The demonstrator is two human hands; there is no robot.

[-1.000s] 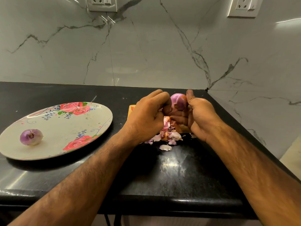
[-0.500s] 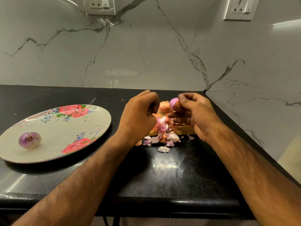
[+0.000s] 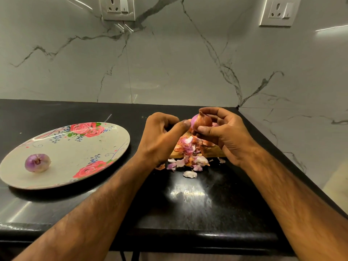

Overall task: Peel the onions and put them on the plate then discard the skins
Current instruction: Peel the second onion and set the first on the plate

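R hand (image 3: 229, 136) fingers grip half-peeled onion (image 3: 202, 121), held above skins pile (image 3: 188, 153) on bench (image 3: 188, 200). L hand (image 3: 158, 140) fingers curled, holding nothing, thumb tip on it. Left: plate (image 3: 75, 153) w/ one peeled onion (image 3: 37, 162).

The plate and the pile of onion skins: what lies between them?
In the head view, only the left hand and its wrist cross that stretch of black counter between the plate and the skins.

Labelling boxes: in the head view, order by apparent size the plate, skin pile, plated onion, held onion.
Plate
skin pile
plated onion and held onion look alike; the held one is partly hidden.
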